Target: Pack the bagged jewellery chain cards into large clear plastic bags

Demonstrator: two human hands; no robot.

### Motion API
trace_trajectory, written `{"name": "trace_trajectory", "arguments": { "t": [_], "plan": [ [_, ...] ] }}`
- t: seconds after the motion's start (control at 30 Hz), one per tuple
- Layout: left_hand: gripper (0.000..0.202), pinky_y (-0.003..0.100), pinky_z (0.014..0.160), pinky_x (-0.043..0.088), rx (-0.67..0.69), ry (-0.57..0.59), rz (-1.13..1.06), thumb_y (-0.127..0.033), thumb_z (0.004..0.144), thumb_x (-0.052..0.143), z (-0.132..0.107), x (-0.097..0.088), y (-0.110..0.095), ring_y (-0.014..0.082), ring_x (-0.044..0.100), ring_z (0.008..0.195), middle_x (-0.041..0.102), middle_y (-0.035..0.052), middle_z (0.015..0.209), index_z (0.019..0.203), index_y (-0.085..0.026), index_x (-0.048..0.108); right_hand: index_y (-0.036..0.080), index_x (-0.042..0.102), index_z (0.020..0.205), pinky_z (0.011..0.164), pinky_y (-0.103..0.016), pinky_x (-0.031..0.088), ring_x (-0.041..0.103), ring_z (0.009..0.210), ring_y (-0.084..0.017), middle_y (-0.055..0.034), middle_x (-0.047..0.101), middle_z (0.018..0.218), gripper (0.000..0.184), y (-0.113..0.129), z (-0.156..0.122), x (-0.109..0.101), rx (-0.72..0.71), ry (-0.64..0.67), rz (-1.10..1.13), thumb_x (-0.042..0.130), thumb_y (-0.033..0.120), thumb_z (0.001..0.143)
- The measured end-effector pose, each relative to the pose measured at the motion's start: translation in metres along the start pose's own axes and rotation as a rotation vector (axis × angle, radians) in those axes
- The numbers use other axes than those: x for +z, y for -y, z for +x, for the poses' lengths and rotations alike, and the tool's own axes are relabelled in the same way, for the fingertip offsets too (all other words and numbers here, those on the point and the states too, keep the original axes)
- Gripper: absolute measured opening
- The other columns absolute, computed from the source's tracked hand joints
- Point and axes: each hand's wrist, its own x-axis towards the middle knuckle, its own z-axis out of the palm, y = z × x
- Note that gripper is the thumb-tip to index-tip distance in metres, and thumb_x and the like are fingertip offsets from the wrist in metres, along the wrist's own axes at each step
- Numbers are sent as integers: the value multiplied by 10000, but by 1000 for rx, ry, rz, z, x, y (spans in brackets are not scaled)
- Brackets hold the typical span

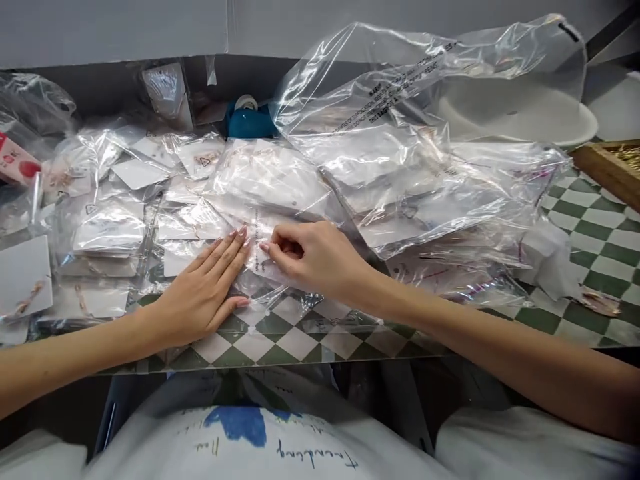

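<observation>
My left hand (210, 287) lies flat with its fingers stretched out on a clear plastic bag (270, 183) that has white cards inside. Just right of those fingertips, my right hand (310, 257) is closed in a pinch over the same bag, beside a strip of small dark print (257, 240). What the pinch holds, if anything, is too small to make out. Left of the hands lie small clear packets with white cards (107, 230). A card with a thin chain-like piece (25, 273) on it sits at the far left.
A large clear bag with printed warning text (400, 87) covers more packets on the right. Behind it is a white dish (575, 127). A wooden tray (600, 167) holds gold-coloured pieces. A blue object (250, 123) stands at the back. The table has a green-and-white checkered cover (300, 343).
</observation>
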Motion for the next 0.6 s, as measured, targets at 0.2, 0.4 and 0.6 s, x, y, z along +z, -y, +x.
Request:
{"name": "trace_trajectory", "arguments": {
  "t": [0.2,0.4,0.6],
  "plan": [
    [797,467,1364,148,1,10,-24,-477,1119,331,0,0,2,301,53,1663,24,160,1779,1704,-131,-84,198,547,681,509,-299,288,409,500,-110,11,524,553,307,-15,-10,-8,-14,-57,47,589,270,977],
    [813,460,1362,150,-24,22,-12,-489,1119,329,-1,-2,1,304,68,1664,5,141,1783,1695,-163,-142,222,654,718,435,-285,314,438,456,-109,-16,570,576,301,-28,-63,-51,15,-123,265,659,379,974],
    [806,445,1362,142,-26,28,31,-502,1123,302,-2,-2,1,283,43,1668,2,140,1786,1693,-155,-150,297,680,655,380,-270,242,384,330,-118,-34,502,417,323,-81,-184,-49,766,646,506,588,425,938]
  ]
}}
